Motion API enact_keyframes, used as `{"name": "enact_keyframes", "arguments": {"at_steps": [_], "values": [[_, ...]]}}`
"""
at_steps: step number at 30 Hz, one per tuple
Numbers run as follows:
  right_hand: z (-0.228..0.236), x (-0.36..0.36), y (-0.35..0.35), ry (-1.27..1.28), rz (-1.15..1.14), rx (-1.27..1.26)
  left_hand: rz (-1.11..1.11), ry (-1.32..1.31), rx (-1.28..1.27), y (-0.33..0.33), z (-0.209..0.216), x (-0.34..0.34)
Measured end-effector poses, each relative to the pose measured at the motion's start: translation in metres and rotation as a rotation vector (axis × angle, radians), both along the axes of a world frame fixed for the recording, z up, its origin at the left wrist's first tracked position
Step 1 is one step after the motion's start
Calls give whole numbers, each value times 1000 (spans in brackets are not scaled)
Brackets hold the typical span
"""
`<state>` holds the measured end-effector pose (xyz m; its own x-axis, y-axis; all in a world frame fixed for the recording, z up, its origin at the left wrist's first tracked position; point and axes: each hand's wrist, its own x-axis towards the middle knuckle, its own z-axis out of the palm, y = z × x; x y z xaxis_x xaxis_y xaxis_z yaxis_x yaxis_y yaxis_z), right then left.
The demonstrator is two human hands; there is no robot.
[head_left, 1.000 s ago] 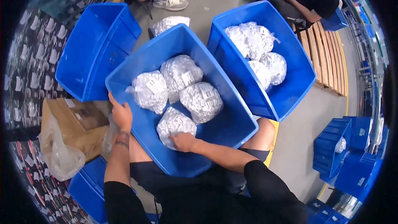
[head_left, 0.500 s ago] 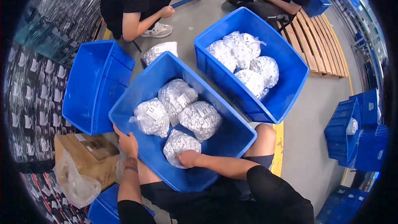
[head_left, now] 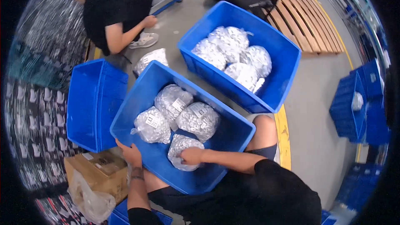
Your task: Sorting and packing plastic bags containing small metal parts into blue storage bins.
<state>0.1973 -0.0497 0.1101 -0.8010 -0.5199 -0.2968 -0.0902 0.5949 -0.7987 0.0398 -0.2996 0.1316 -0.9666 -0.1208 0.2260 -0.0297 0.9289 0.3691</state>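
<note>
1. At lower left, our left hand [head_left: 131, 155] has its grip clamped on the bin [head_left: 225, 141].
2. Our right hand [head_left: 192, 156] touches a bag [head_left: 183, 142] below frame centre; grip closure, we cannot tell.

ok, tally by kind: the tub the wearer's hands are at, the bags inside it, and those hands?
Blue rectangular plastic tub: 1
Rounded clear plastic bags of silvery-white pieces, label showing: 3
Same, no label visible: 1
Bare hands, left and right: 2
Total: 7
</note>
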Motion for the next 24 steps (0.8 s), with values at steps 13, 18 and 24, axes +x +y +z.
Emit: {"name": "enact_keyframes", "arguments": {"at_steps": [13,18,24], "values": [[59,-46,336,-145,-1471,-119,-7,-29,-93,-4,-3,2],[-15,-27,373,482,-1536,237,91,-238,25,56,32,12],[65,-38,226,790,-1059,-109,132,-207,-18,42,36,12]]}}
